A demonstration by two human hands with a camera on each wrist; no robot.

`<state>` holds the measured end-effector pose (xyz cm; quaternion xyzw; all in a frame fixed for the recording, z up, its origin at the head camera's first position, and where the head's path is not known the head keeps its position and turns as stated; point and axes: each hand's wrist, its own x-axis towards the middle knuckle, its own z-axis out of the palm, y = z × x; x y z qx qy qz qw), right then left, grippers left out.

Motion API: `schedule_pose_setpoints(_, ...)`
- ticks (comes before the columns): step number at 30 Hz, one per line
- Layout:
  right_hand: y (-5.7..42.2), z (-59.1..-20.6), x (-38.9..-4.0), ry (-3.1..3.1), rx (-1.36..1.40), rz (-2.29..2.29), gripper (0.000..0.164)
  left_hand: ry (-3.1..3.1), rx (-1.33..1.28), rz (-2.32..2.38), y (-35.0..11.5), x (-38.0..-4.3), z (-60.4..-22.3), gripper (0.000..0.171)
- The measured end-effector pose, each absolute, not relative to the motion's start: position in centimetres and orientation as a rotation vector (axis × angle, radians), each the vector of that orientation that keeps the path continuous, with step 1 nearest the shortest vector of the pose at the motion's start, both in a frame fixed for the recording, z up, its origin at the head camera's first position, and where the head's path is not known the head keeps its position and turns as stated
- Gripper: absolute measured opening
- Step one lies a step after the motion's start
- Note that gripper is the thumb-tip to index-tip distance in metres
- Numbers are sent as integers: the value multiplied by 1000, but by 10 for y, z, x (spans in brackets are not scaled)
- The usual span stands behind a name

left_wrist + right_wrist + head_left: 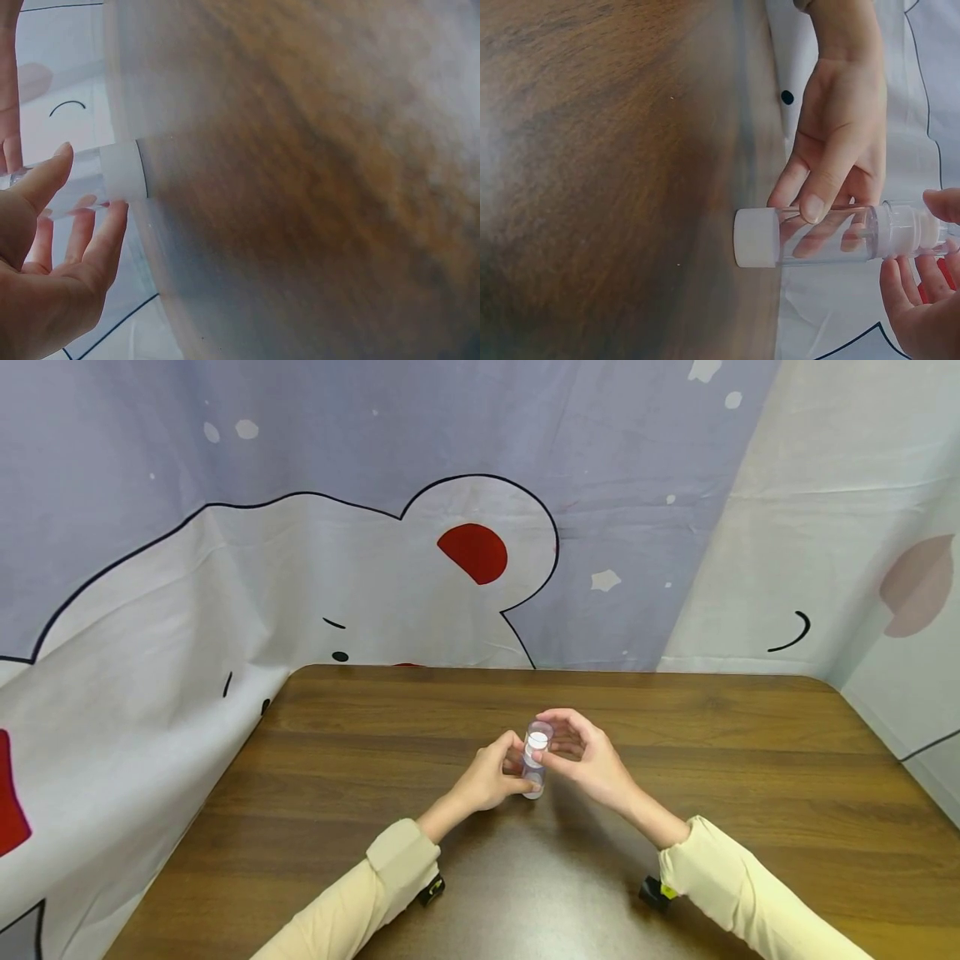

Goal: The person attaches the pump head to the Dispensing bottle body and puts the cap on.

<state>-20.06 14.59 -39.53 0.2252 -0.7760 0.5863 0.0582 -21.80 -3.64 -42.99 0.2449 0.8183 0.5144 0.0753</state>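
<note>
A clear cylindrical bottle (534,777) with a white base (756,238) stands upright, its base at the wooden tabletop. Round its lower body my left hand (483,779) holds it, thumb on one side and fingers on the other. In the right wrist view the clear body (832,251) looks hollow, with a thin tube inside near the top. My right hand (596,768) grips the clear upper part (541,728) between thumb and fingers. A white piece (537,741) shows through that top. The right hand's fingers partly cover the top end.
The brown wooden table (337,827) reaches back to a printed curtain (315,577) hanging along its far edge. Small black devices sit under both cuffs, the left device (432,888) and the right device (656,893).
</note>
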Motion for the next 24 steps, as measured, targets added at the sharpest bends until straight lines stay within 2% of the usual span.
schedule_pose_setpoints(24,146,-405,-201,-2391,704,1756,45,2464,721,1525,-37,-218,-430,37)
